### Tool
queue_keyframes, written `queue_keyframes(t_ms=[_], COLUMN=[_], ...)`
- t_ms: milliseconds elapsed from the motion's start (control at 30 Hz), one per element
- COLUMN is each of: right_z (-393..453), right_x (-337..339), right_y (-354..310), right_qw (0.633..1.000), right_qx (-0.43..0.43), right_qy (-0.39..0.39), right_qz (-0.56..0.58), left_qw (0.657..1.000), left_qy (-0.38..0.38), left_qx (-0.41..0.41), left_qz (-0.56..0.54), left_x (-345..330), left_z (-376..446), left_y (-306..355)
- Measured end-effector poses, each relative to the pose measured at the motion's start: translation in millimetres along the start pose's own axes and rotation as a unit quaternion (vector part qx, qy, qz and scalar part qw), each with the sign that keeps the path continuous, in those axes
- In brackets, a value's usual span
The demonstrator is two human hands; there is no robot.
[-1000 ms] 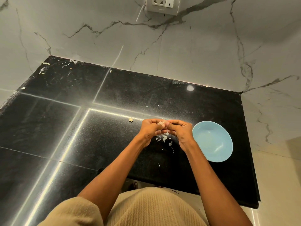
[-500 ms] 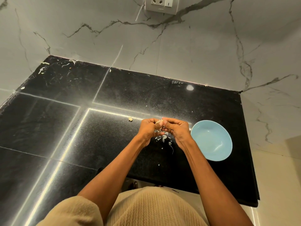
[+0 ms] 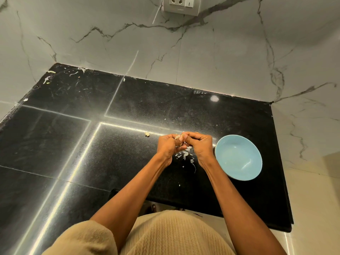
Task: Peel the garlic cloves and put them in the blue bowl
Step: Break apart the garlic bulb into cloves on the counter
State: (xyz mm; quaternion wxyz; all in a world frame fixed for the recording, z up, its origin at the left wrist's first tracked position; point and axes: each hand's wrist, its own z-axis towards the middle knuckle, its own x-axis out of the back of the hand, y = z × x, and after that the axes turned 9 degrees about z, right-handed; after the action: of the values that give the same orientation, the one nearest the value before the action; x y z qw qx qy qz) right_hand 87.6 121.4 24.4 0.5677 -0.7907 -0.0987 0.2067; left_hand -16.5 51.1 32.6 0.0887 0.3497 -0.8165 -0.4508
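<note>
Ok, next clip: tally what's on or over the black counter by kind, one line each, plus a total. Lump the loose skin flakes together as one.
Blue bowl: 1, nothing visible inside
Garlic clove, pinched between both hands: 1
Hands: 2, left hand and right hand
Patch of peeled skin flakes: 1
Stray garlic scrap left of the hands: 1
Total: 6

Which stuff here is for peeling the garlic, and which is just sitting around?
For the job:
- small pale garlic clove, gripped by the left hand and the right hand
- round light-blue bowl, nothing visible in it
- white papery peel scraps under the hands

Just lying about:
- white wall socket
- pale scraps in the black counter's far left corner
</note>
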Motion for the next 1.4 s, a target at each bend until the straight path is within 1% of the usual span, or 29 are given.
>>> queue_keyframes(t_ms=[100, 300, 433, 567, 633, 767, 867, 1033, 1200, 1333, 1400], right_z=[-0.1, 0.3, 0.8, 0.8, 1.6, 4.8, 6.1, 6.2, 7.5, 9.6, 9.5], right_x=[-2.0, -2.8, -2.1, 1.1, 2.5, 5.3, 4.7, 1.2, 2.1, 6.0, 6.4], right_y=[4.4, 4.5, 1.2, 0.8, 1.8, 10.4, 18.3, 20.6, 20.5, 15.7, 11.4], right_qw=[1.0, 1.0, 0.999, 0.997, 0.996, 0.988, 0.979, 0.977, 0.977, 0.982, 0.986], right_qx=[0.006, -0.003, -0.015, -0.03, -0.039, -0.056, -0.059, -0.055, -0.063, -0.04, -0.022], right_qy=[0.01, 0.021, 0.032, 0.054, 0.052, 0.033, 0.026, 0.024, 0.006, 0.031, 0.042], right_qz=[-0.001, -0.006, -0.013, -0.042, -0.06, -0.14, -0.196, -0.203, -0.205, -0.181, -0.16], left_qw=[1.0, 1.0, 0.998, 0.991, 0.985, 0.968, 0.959, 0.958, 0.968, 0.979, 0.979], left_qy=[0.014, 0.002, 0.001, 0.032, 0.053, 0.098, 0.115, 0.129, 0.113, 0.09, 0.09], left_qx=[-0.006, -0.018, -0.036, -0.056, -0.06, -0.079, -0.091, -0.086, -0.061, -0.07, -0.083], left_qz=[-0.003, -0.002, 0.053, 0.115, 0.15, 0.217, 0.244, 0.243, 0.215, 0.17, 0.166], left_x=[-1.8, -0.9, -0.2, 2.2, 4.7, 11.3, 15.7, 22.1, 21.5, 18.9, 18.1], left_z=[-0.4, 1.2, 3.0, 5.5, 6.8, 8.9, 10.8, 14.5, 17.2, 16.1, 14.7], left_y=[-3.3, -2.1, -2.1, -3.5, -3.5, -6.6, -11.5, -15.5, -12.3, -9.3, -8.9])
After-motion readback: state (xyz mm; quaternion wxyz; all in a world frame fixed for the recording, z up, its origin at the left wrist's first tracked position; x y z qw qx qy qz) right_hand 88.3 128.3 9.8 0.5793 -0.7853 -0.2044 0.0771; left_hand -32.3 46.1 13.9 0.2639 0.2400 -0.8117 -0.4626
